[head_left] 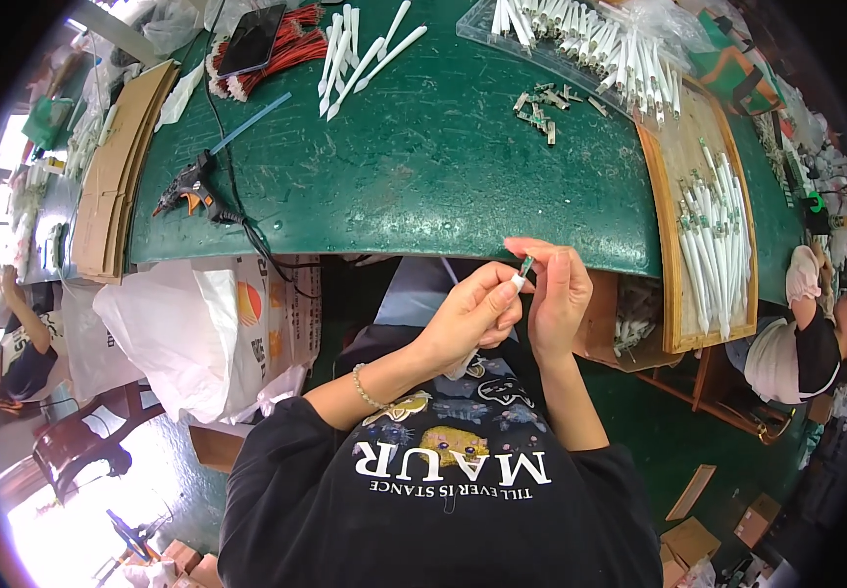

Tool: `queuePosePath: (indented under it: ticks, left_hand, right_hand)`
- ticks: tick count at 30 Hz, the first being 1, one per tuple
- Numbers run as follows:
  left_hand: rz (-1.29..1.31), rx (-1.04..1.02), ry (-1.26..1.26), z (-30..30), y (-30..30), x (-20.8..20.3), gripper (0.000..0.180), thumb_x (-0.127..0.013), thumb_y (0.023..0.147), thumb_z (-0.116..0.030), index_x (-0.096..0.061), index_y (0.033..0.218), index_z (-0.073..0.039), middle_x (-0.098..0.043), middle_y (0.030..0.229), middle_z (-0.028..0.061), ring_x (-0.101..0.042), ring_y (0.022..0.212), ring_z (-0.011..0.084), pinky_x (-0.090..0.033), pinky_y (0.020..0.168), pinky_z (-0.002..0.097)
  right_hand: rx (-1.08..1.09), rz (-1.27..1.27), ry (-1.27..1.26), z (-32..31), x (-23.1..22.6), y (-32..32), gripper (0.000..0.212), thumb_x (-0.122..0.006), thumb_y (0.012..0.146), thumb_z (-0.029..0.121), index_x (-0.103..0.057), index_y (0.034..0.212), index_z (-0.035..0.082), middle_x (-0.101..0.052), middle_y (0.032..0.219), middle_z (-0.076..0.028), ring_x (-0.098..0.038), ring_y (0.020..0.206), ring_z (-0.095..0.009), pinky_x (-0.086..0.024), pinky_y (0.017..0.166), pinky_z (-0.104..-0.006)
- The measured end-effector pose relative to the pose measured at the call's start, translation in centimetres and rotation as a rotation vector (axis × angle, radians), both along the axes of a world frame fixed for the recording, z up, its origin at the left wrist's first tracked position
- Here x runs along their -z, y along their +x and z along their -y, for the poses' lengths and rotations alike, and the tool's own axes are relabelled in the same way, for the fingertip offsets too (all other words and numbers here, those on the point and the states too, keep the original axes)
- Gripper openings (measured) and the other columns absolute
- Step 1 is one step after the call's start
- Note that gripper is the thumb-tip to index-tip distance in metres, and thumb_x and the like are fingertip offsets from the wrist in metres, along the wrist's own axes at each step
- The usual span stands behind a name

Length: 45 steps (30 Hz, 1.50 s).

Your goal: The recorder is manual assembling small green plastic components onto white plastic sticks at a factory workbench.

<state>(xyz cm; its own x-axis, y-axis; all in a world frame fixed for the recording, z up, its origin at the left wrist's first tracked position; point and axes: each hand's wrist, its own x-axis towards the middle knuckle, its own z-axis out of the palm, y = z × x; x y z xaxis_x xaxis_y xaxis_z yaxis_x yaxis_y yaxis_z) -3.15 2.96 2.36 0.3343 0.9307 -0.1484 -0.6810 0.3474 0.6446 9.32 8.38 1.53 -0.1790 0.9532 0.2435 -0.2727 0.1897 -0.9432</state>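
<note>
In front of my chest, at the near edge of the green table point(404, 220), my left hand point(473, 312) is closed round a white plastic tube point(519, 282). Most of the tube is hidden by the fingers; its end points up and away. A small green circuit board point(526, 265) sticks out of that end. My right hand point(561, 299) is closed at the board, thumb and fingertips close together on it. Farther off lie a small pile of circuit boards point(548, 110) and several white tapered tubes point(353, 61).
A black glue gun point(195, 191) with a blue glue stick point(257, 120) lies left. Behind it are red wires point(298, 44) under a phone point(251, 41). A clear tray point(502, 37) and a wooden tray point(672, 211) hold white tubes. Other people point(786, 348) sit both sides.
</note>
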Motion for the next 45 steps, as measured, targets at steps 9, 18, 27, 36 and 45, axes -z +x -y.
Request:
queuePosePath:
  ticks: [9, 18, 27, 36, 45]
  left_hand:
    - [-0.115, -0.231, -0.117, 2.6, 0.5, 0.9, 0.026, -0.045, 0.098, -0.028, -0.044, 0.107, -0.003, -0.061, 0.086, 0.0067, -0.057, 0.068, 0.0104, -0.048, 0.062, 0.0222]
    - [-0.209, -0.135, -0.221, 3.1, 0.9, 2.2, 0.036, -0.043, 0.098, -0.031, -0.045, 0.115, 0.001, -0.064, 0.098, 0.0115, -0.057, 0.064, 0.0082, -0.045, 0.047, 0.0197]
    - [-0.304, -0.276, -0.061, 2.1, 2.3, 5.1, 0.034, -0.041, 0.099, -0.027, -0.05, 0.109, 0.004, -0.061, 0.08, 0.0065, -0.058, 0.077, 0.0115, -0.048, 0.072, 0.0211]
    - [-0.126, -0.318, -0.141, 1.9, 3.4, 2.9, 0.025, -0.04, 0.1, -0.023, -0.05, 0.102, -0.001, -0.046, 0.068, 0.0005, -0.049, 0.061, 0.0097, -0.043, 0.057, 0.0219]
    - [-0.118, -0.39, -0.182, 1.5, 4.0, 3.4, 0.023, -0.038, 0.1, -0.018, -0.05, 0.096, 0.001, -0.043, 0.064, -0.0003, -0.047, 0.055, 0.0089, -0.041, 0.053, 0.0216]
  right_hand:
    - [-0.056, 0.01, -0.291, 6.9, 0.8, 0.2, 0.049, -0.047, 0.097, 0.027, -0.031, 0.134, 0.0, -0.055, 0.113, -0.014, -0.058, 0.096, -0.017, -0.047, 0.082, -0.0259]
    - [-0.292, 0.298, -0.49, 8.8, 2.1, 1.3, 0.032, -0.045, 0.098, 0.018, -0.038, 0.122, -0.001, -0.06, 0.076, -0.005, -0.06, 0.063, -0.01, -0.046, 0.057, -0.0198]
    - [-0.215, 0.066, -0.548, 9.2, 3.4, 0.6, 0.038, -0.041, 0.099, 0.016, -0.033, 0.133, 0.0, -0.051, 0.109, -0.006, -0.053, 0.095, -0.008, -0.044, 0.077, -0.0218]
    - [-0.144, 0.026, -0.498, 8.8, 4.1, 0.9, 0.045, -0.045, 0.097, 0.012, -0.032, 0.137, -0.003, -0.047, 0.126, -0.009, -0.048, 0.113, -0.013, -0.039, 0.093, -0.0244]
    - [-0.08, 0.061, -0.464, 8.4, 4.0, 0.3, 0.048, -0.047, 0.097, 0.016, -0.031, 0.137, -0.005, -0.048, 0.119, -0.006, -0.047, 0.109, -0.011, -0.036, 0.095, -0.0235]
